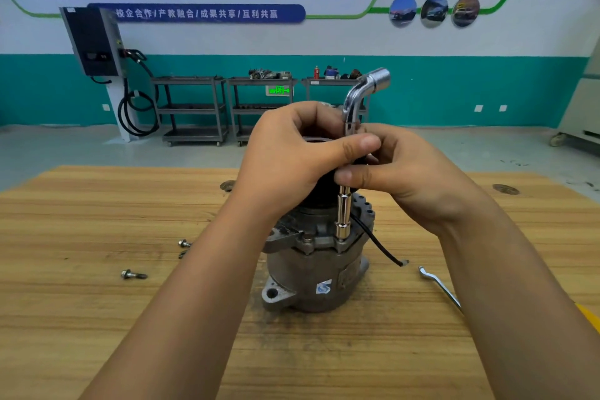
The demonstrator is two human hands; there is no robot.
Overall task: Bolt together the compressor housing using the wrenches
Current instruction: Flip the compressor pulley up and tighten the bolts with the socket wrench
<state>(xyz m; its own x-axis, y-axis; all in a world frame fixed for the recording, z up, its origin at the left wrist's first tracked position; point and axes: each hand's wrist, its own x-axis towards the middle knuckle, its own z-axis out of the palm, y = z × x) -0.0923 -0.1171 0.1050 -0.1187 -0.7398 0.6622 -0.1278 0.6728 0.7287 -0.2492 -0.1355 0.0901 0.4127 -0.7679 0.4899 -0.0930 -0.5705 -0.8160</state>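
Standing upright in the middle of the wooden worktop [97, 318], the compressor housing [311, 263] is cast metal: probably heavy, rigid and steady on its base, best steadied by its dark top or its flanged body.

The socket wrench [343, 214] is polished steel, stiff and likely slippery. It stands vertically on a bolt at the housing's upper flange, so a firm hold on its shaft suits it.

The left hand [292, 166] curls over the housing's top, thumb pressed on the shaft. The right hand [406, 178] pinches the shaft just below.

A flat wrench [438, 286] lies to the right, and loose bolts [133, 275] to the left.

A wall banner [198, 14] reads 校企合作/产教融合/成果共享/互利共赢. The housing's blue-and-white sticker [323, 286] is too small to read.
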